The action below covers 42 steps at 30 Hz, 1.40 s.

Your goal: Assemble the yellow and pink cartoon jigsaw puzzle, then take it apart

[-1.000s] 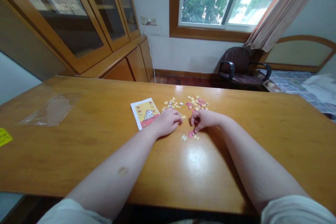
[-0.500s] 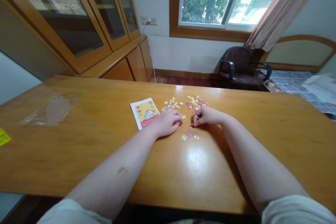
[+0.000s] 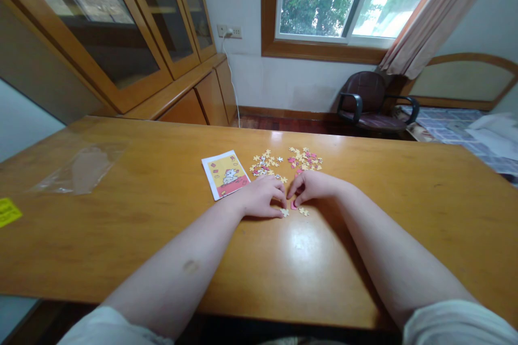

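My left hand (image 3: pixel 265 195) rests on the table, its thumb and forefinger closed at the edge of a pale yellow puzzle piece (image 3: pixel 285 213). Close beside it, my right hand (image 3: pixel 314 186) has its thumb on a pink puzzle piece (image 3: pixel 293 205), the forefinger bent to its far side. Whether a second small piece lies under those fingertips is hidden. Just right of the pink one is a yellow puzzle piece (image 3: pixel 304 212). Partly behind my left wrist lies a picture card (image 3: pixel 226 170) showing a white cartoon animal on yellow and red.
Beyond my hands lie two loose piles of puzzle pieces, a left pile (image 3: pixel 265 161) and a right pile (image 3: pixel 304 158). A clear plastic bag (image 3: pixel 83 170) and a yellow label (image 3: pixel 8 212) are on the table's left. Past the table stand a chair (image 3: pixel 368 99) and a glass-door cabinet (image 3: pixel 162 64).
My left hand has moved right and nearer to me, onto the pale yellow piece. My right hand has come down from holding a small piece to the pink one.
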Each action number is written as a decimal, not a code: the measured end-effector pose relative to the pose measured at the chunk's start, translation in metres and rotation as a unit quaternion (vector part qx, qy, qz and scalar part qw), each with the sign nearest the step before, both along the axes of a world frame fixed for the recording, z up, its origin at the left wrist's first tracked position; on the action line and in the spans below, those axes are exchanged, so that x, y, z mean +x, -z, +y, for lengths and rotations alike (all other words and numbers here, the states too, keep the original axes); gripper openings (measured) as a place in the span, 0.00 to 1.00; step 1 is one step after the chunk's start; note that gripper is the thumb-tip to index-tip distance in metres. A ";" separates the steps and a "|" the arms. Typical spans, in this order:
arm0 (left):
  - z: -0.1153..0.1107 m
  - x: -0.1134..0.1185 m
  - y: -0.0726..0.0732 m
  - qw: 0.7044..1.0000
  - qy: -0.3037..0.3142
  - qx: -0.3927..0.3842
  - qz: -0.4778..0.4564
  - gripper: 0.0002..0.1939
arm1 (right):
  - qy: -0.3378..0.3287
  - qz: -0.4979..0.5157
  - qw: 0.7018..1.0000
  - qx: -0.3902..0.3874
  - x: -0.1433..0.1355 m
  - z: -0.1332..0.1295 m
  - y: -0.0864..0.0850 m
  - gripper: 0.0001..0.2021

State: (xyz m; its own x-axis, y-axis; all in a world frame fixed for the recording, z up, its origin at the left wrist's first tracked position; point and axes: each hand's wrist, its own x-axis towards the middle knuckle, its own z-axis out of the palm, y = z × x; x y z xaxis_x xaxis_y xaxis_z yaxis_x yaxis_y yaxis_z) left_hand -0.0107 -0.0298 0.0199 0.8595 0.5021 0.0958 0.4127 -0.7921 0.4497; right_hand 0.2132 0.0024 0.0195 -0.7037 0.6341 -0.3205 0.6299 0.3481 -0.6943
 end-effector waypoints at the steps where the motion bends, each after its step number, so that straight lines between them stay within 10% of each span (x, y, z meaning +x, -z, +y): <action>1: 0.000 0.000 0.000 1.000 0.001 0.002 -0.002 0.08 | -0.008 -0.004 1.000 -0.007 0.000 0.000 0.001 0.17; 12: -0.001 -0.001 -0.004 0.999 -0.032 0.028 -0.006 0.10 | 0.023 0.001 1.000 -0.016 -0.003 -0.002 -0.005 0.12; 25: 0.003 0.000 -0.003 0.958 -0.237 0.145 0.075 0.09 | 0.262 -0.007 0.956 0.135 0.012 0.015 0.008 0.09; 28: -0.009 0.009 -0.004 0.966 -0.204 0.151 0.042 0.14 | 0.296 -0.057 0.940 0.161 0.012 0.015 0.007 0.08; 33: -0.026 0.021 -0.002 0.992 0.035 0.115 0.031 0.19 | 0.329 -0.071 0.904 0.264 0.013 0.016 0.011 0.11; 42: -0.006 0.010 0.002 0.980 -0.146 0.132 0.035 0.08 | 0.353 -0.036 0.855 0.377 0.016 0.022 0.031 0.19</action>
